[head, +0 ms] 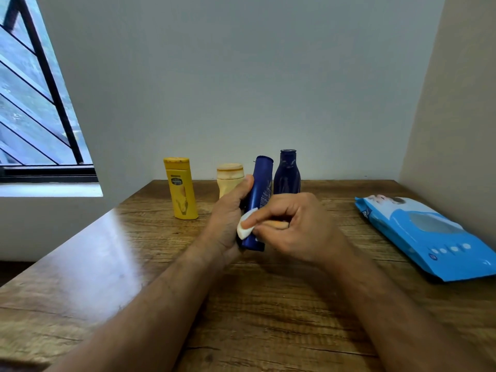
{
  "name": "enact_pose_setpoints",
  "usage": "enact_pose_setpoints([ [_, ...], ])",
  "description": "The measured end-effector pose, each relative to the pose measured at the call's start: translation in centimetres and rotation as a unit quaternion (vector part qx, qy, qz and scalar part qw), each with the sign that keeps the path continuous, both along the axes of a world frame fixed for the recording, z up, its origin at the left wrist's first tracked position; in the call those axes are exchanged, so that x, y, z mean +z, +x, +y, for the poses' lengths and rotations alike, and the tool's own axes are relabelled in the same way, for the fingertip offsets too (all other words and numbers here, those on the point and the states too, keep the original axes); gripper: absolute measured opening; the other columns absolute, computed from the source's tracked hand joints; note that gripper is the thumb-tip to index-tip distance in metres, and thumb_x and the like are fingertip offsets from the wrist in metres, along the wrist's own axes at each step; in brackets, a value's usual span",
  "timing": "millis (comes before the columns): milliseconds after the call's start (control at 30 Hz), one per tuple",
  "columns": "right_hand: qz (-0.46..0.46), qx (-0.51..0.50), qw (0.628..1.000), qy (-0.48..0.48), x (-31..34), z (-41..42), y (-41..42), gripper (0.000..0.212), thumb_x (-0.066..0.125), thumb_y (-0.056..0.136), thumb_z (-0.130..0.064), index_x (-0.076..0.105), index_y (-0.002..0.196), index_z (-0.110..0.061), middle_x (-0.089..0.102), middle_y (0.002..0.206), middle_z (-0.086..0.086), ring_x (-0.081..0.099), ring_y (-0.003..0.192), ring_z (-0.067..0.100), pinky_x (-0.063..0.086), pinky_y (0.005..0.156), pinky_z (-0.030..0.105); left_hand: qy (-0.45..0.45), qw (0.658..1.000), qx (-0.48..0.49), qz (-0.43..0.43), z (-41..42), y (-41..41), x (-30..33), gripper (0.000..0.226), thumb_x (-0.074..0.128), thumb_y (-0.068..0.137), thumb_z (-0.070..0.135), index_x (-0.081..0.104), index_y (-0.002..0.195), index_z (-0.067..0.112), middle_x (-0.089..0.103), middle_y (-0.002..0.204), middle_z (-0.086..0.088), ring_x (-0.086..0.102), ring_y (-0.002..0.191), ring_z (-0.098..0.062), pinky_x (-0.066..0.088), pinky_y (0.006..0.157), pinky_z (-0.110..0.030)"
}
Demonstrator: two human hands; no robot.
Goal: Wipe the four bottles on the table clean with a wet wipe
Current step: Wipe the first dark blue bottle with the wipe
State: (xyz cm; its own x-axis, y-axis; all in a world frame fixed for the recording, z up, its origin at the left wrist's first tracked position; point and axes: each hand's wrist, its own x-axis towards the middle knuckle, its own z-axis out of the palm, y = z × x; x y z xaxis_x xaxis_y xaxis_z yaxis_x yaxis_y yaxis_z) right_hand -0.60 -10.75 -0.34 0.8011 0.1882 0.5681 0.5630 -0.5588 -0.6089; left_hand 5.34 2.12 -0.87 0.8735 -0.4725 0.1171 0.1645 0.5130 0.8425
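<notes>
Against held blue bottle (259, 200), wet wipe (245, 227)

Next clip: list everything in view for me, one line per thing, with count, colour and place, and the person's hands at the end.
Yellow bottle: 1, yellow, stands upright at the back left of the table.
Cream bottle: 1, pale cream, stands at the back, partly hidden behind the left hand.
Slim blue bottle: 1, dark blue, tilted, held above the table centre.
Round-shouldered blue bottle: 1, dark blue, upright at the back, right of the others.
Wet wipe: 1, white, pressed on the slim blue bottle.
Wipes pack: 1, light blue, lies at the table's right edge.
Table: 1, brown wood grain.
Window: 1, black bars, upper left.
Left hand: grips the slim blue bottle.
Right hand: pinches the wet wipe.
</notes>
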Motion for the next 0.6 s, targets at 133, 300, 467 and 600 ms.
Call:
enact_pose_setpoints([
  [133,-0.046,-0.041,0.998,-0.004,0.0,0.0,0.3,0.018,0.073,0.084,-0.016,0.078,0.094,-0.03,0.067,0.085,-0.019,0.064,0.08,0.0,0.046,0.069,0.008,0.013,1.0,-0.008,0.002,-0.1,0.0,-0.3,0.046,0.049,0.1,0.044,0.068,0.115,0.005,0.074,0.091,-0.014,0.074,0.082,-0.024,0.062,0.07,-0.034],
  [300,-0.108,-0.152,0.979,0.083,-0.1,-0.5,1.0,0.02,0.069,0.089,-0.023,0.074,0.107,-0.03,0.066,0.099,-0.008,0.063,0.091,0.004,0.055,0.076,0.016,0.053,0.998,0.001,-0.025,-0.6,-0.3,-0.6,0.048,0.042,0.102,0.05,0.067,0.122,0.016,0.076,0.102,-0.011,0.073,0.088,-0.023,0.059,0.074,-0.039],
  [467,-0.077,-0.091,0.992,-0.048,-0.3,-0.5,0.6,0.022,0.073,0.082,-0.019,0.076,0.1,-0.032,0.067,0.092,-0.013,0.062,0.081,0.002,0.047,0.071,0.007,0.047,0.998,0.035,-0.007,-0.5,-0.2,-0.3,0.055,0.04,0.102,0.052,0.067,0.122,0.009,0.074,0.106,-0.018,0.073,0.095,-0.028,0.062,0.08,-0.039],
  [600,-0.028,-0.036,0.995,-0.089,-0.4,-0.4,0.5,0.02,0.07,0.08,-0.016,0.078,0.093,-0.03,0.07,0.086,-0.015,0.065,0.076,0.003,0.051,0.068,0.012,0.042,0.997,0.062,0.013,-0.5,0.0,-0.2,0.058,0.039,0.103,0.052,0.062,0.129,0.006,0.069,0.122,-0.024,0.068,0.114,-0.035,0.06,0.09,-0.043],
])
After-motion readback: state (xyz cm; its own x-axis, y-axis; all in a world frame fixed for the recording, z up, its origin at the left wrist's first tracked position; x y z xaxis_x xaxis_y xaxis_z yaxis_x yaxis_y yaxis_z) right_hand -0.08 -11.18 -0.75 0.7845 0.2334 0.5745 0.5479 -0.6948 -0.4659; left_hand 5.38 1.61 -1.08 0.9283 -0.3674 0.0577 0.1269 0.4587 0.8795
